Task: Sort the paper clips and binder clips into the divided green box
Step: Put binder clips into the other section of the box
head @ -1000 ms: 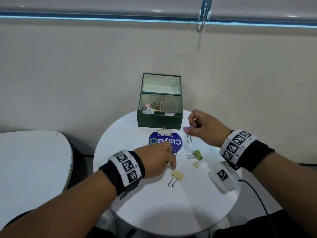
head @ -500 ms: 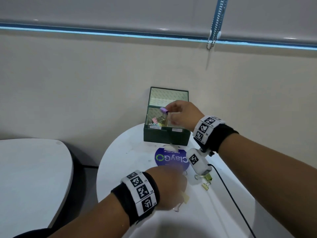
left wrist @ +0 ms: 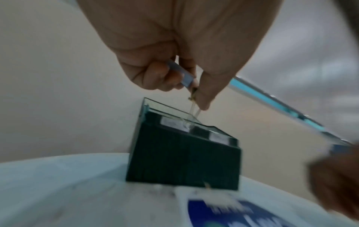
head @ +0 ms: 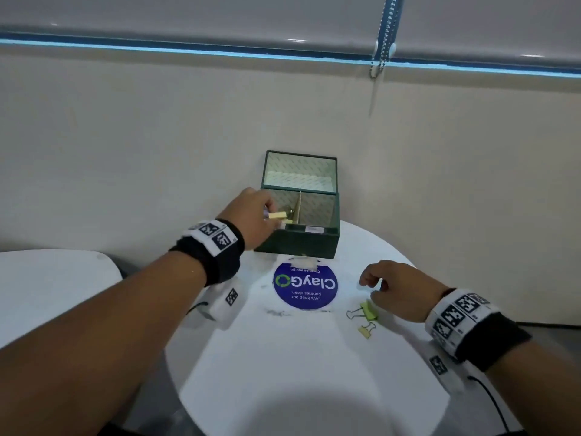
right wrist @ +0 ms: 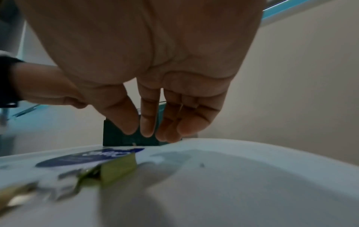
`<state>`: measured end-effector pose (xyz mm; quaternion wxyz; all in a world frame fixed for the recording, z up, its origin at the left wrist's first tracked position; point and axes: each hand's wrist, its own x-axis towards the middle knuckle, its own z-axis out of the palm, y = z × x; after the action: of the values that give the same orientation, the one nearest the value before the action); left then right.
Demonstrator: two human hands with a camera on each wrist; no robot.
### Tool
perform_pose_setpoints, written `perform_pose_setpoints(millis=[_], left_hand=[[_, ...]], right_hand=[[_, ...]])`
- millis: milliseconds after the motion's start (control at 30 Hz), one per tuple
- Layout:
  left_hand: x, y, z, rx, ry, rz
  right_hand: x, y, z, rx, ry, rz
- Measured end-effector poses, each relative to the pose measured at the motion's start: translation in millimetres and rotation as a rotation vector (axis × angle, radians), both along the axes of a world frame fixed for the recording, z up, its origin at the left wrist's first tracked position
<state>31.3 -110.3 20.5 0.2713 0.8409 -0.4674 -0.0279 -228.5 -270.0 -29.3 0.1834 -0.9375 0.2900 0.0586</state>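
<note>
The dark green divided box [head: 298, 243] stands open at the back of the round white table [head: 283, 366], its lid upright. My left hand [head: 270, 212] hovers over the box's left compartment and pinches a pale yellow binder clip [head: 277, 215]. A bit of purple shows beside it. In the left wrist view the left hand [left wrist: 186, 86] pinches a bluish clip body [left wrist: 180, 73], with wire handles dangling above the box [left wrist: 182, 158]. My right hand [head: 372, 283] hangs empty, fingers loosely curled, just above a green binder clip [head: 368, 310] and a small yellow one [head: 366, 330].
A round blue ClayGo sticker [head: 305, 286] lies in front of the box. A second white table [head: 47, 287] stands to the left, across a gap. The beige wall is close behind the box. The right-hand table edge runs just beyond the loose clips.
My right hand left the box without the purple clip and dropped back to the table by the green clip. My left hand lifted the yellow clip from the table to the box's left compartment.
</note>
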Motion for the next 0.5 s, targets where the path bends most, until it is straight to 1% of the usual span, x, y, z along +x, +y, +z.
perform_pose_setpoints(millis=[67, 133, 267, 400, 500], left_hand=[[11, -17, 5, 0.002, 0.002, 0.074], [17, -33, 4, 0.029, -0.004, 0.108], [18, -49, -5, 0.096, -0.042, 0.113], [17, -54, -10, 0.096, -0.027, 0.129], [14, -52, -7, 0.108, -0.051, 0.125]], right_hand=[[-9, 3, -5, 0.038, 0.008, -0.01], [-11, 3, -8, 0.065, 0.004, -0.011], [-11, 4, -13, 0.082, -0.037, -0.015], [-8, 7, -15, 0.062, -0.03, -0.02], [-6, 8, -17, 0.05, -0.026, -0.008]])
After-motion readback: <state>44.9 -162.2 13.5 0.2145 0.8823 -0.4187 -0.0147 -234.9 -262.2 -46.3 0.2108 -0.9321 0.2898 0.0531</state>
